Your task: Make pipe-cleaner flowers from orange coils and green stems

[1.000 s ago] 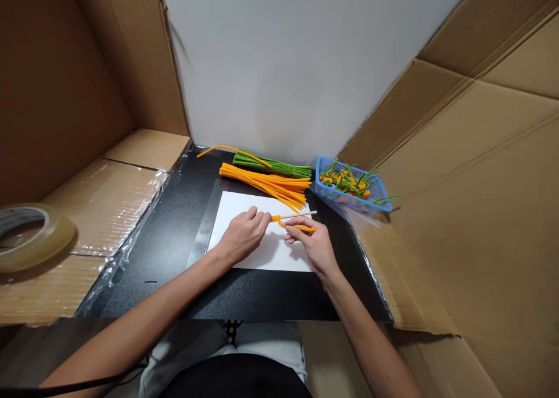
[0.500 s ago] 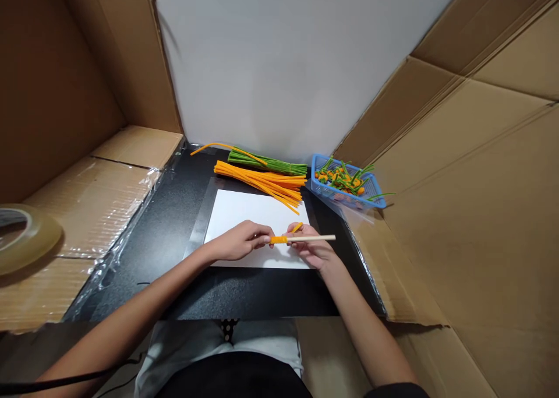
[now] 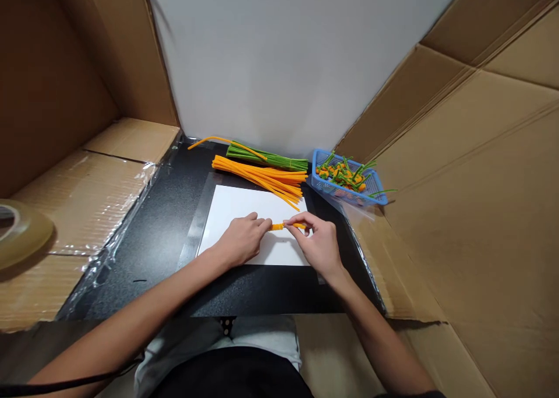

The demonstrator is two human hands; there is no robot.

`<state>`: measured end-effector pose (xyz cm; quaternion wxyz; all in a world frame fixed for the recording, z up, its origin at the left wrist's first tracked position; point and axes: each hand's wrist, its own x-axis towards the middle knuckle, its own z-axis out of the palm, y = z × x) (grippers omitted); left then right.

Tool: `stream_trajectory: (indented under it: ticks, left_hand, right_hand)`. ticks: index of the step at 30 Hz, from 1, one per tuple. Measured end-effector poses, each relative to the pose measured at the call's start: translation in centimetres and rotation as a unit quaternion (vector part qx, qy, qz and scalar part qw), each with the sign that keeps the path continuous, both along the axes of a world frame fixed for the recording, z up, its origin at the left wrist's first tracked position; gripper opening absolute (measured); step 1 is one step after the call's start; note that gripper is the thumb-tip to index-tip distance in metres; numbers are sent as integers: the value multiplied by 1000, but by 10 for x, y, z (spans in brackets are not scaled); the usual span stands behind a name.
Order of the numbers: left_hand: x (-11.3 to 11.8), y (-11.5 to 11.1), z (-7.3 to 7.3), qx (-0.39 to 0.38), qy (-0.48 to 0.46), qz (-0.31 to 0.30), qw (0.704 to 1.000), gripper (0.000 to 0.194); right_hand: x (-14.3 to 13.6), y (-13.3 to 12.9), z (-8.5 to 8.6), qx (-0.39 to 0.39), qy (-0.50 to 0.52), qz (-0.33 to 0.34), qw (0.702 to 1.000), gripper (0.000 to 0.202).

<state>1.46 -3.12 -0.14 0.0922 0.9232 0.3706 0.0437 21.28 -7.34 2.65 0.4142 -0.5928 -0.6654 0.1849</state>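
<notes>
Above a white sheet (image 3: pixel 279 249), a short orange coil (image 3: pixel 276 227) shows between my two hands. My left hand (image 3: pixel 245 239) is closed on the coil's left part, fingers bent over it. The fingertips of my right hand (image 3: pixel 315 238) pinch at the coil's right end, and an orange strand (image 3: pixel 299 226) passes under the fingers. The pale stick is hidden or too small to make out. Just behind the sheet lies a bundle of orange stems (image 3: pixel 262 178).
Behind the orange bundle lie green stems (image 3: pixel 266 158) and one loose orange stem (image 3: pixel 209 138). A blue basket (image 3: pixel 345 195) holds green and orange pieces at the back right. A tape roll (image 3: pixel 26 235) is far left. Cardboard walls flank the black table (image 3: pixel 161 229).
My right hand has turned from palm up to a pinch over the piece. The pale stick no longer shows to the right. My left hand has rolled further over the coil.
</notes>
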Motion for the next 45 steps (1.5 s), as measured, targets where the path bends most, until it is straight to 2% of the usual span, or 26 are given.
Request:
stream_trajectory:
  ticks: [3, 7, 10, 13, 16, 17, 19, 21, 23, 26, 28, 29, 31, 33, 35, 37, 40, 43, 45]
  left_hand:
    - [5, -6, -7, -21, -54, 66, 996, 27]
    - [9, -11, -14, -101, -172, 113, 973, 21]
    - [11, -10, -17, -183, -263, 114, 940, 22]
    - [12, -5, -20, -263, -352, 122, 890, 24]
    - [12, -1, -22, -396, -426, 120, 804, 29]
    - [12, 0, -21, -447, -440, 111, 771, 32]
    - [11, 0, -18, -528, -455, 79, 713, 39]
    - [10, 0, -13, -572, -456, 35, 681, 47]
    - [7, 0, -9, -588, -449, -15, 673, 52]
    - [-3, 7, -4, -593, -401, -81, 694, 50]
    - [-13, 15, 0, -582, -333, -131, 730, 43]
    - [-18, 19, 1, -562, -294, -156, 757, 39]
    - [-27, 26, 2, -475, -210, -199, 831, 30]
    - [-31, 29, 1, -357, -145, -187, 904, 23]
    - [-31, 28, -2, -239, -96, -160, 953, 19]
    - [-27, 25, -5, -145, -58, -146, 977, 20]
    - [-22, 20, -5, -60, -7, -126, 990, 26]
    - [-18, 19, 0, -23, 26, -63, 997, 29]
    - [-16, 18, 2, -23, 23, 11, 999, 30]
  right_hand:
    - [-8, -12, -8, 83, -20, -19, 996, 9]
    - [-15, -17, -25, 101, 124, -50, 986, 4]
    - [-19, -16, -36, 161, 163, -66, 971, 4]
    - [-22, -15, -44, 185, 155, -62, 968, 6]
    - [-20, -12, -48, 103, 243, -67, 962, 6]
    - [-19, -10, -49, 59, 294, -76, 951, 9]
    - [-14, -4, -51, -33, 406, -86, 909, 19]
    - [-9, 1, -52, -111, 501, -67, 856, 28]
    - [-5, 3, -53, -178, 564, -21, 806, 36]
    - [-3, 3, -52, -252, 602, 61, 756, 42]
    - [-1, 3, -50, -302, 581, 113, 748, 44]
    - [0, 3, -49, -329, 552, 135, 754, 44]
    - [2, 6, -46, -377, 460, 165, 787, 41]
    - [5, 12, -42, -396, 359, 174, 827, 39]
    - [10, 19, -36, -389, 293, 174, 856, 38]
    - [16, 26, -29, -373, 250, 186, 874, 35]
    - [22, 33, -20, -305, 134, 208, 920, 24]
    - [17, 37, -19, -163, 19, 165, 973, 7]
    - [7, 39, -25, -51, 8, 126, 991, 17]
